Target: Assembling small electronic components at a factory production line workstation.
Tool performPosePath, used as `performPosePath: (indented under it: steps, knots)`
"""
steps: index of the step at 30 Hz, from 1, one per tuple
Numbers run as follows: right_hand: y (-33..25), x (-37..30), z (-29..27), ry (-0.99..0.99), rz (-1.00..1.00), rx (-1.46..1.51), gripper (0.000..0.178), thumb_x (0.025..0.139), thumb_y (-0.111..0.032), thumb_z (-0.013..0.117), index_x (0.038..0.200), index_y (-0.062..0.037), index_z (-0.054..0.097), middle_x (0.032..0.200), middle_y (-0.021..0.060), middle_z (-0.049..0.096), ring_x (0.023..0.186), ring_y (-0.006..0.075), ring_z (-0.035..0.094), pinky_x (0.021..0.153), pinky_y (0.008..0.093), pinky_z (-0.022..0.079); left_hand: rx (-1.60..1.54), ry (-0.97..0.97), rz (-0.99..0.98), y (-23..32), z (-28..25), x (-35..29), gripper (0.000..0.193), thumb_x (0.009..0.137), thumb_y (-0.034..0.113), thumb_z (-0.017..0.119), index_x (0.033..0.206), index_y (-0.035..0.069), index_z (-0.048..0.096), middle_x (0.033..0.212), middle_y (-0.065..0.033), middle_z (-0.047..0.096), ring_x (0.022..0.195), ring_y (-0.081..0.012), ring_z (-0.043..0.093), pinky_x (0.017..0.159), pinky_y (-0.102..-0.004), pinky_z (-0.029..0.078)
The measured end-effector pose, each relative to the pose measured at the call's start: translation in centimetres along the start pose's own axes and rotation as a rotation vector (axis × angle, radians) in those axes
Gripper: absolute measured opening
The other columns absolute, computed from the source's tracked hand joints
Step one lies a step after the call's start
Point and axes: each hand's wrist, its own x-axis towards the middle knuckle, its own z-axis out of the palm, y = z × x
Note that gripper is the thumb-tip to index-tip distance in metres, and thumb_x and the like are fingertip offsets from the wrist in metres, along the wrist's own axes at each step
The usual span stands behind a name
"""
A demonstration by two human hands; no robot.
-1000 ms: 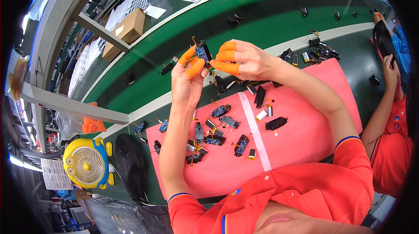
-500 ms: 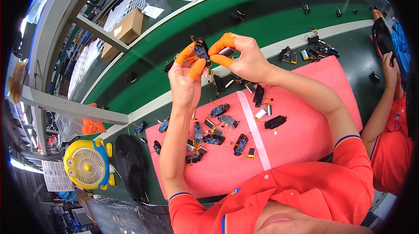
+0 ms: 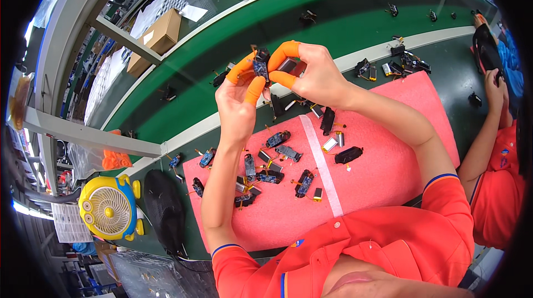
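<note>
Over the green belt, my left hand [image 3: 236, 106] pinches a small black module with a blue circuit board [image 3: 261, 66] between orange-capped thumb and finger. My right hand [image 3: 319, 76], also in orange finger cots, closes its fingertips on the module's right edge. A dark, flat piece like a battery pack [image 3: 287, 65] shows in the gap between my right thumb and forefinger; whether they grip it I cannot tell. Below my hands, several similar modules [image 3: 304, 183] and small silver battery packs [image 3: 329, 144] lie scattered on a pink foam mat [image 3: 383, 159].
More modules [image 3: 411, 62] are heaped beyond the mat's far right, and others ride on the green belt [image 3: 344, 26]. A yellow-and-blue fan [image 3: 108, 208] and a black mesh-like object [image 3: 164, 209] stand left. A metal frame [image 3: 94, 134] rises there. At right, a co-worker's arm [image 3: 488, 120] is close.
The module in my hands has turned slightly and shifted a little to the right. My fingers keep their hold. Pieces on the belt have shifted slightly to the right.
</note>
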Motion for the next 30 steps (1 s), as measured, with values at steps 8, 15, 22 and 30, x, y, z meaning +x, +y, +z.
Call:
performPosePath:
  steps: [8, 15, 22, 30]
  knots:
    - [2.1, 1.3, -0.1, 0.018, -0.427, -0.155, 0.021, 0.072, 0.000, 0.066, 0.092, -0.0010, 0.062, 0.086, 0.0090, 0.059, 0.076, 0.0227, 0.059, 0.063, 0.0281, 0.049, 0.099, 0.018, 0.020, 0.4, -1.4, 1.3, 0.039, 0.082, -0.007, 0.056, 0.120, -0.004, 0.049, 0.102, -0.0100, 0.059, 0.077, -0.0129, 0.057, 0.063, -0.0259, 0.049]
    - [4.1, -0.2, 0.6, 0.018, -0.599, -0.530, 0.031, 0.070, -0.001, 0.061, 0.101, -0.0012, 0.059, 0.092, 0.0124, 0.057, 0.077, 0.0267, 0.058, 0.064, 0.0344, 0.051, 0.261, 0.086, -0.009, -0.8, -0.8, 0.6, 0.038, 0.083, -0.006, 0.054, 0.120, -0.005, 0.049, 0.100, -0.0104, 0.060, 0.076, -0.0134, 0.058, 0.058, -0.0250, 0.049]
    - [3.4, -0.6, 0.2, 0.118, -0.805, -0.774, 0.018, 0.069, -0.011, 0.057, 0.083, 0.0007, 0.058, 0.085, 0.0118, 0.053, 0.076, 0.0254, 0.056, 0.067, 0.0341, 0.048, 0.370, 0.128, 0.003, -0.1, 0.4, 0.1, 0.035, 0.082, -0.007, 0.052, 0.117, -0.005, 0.050, 0.097, -0.0107, 0.061, 0.072, -0.0132, 0.058, 0.056, -0.0256, 0.049]
    - [5.7, -0.4, 2.0, -0.019, -0.867, -0.703, 0.029, 0.065, -0.011, 0.059, 0.089, 0.0046, 0.061, 0.088, 0.0124, 0.058, 0.076, 0.0245, 0.059, 0.067, 0.0317, 0.050, 1.049, 0.181, 0.252, -1.8, 0.2, 0.6, 0.029, 0.082, -0.008, 0.050, 0.110, -0.004, 0.052, 0.093, -0.0139, 0.062, 0.068, -0.0147, 0.061, 0.056, -0.0280, 0.053]
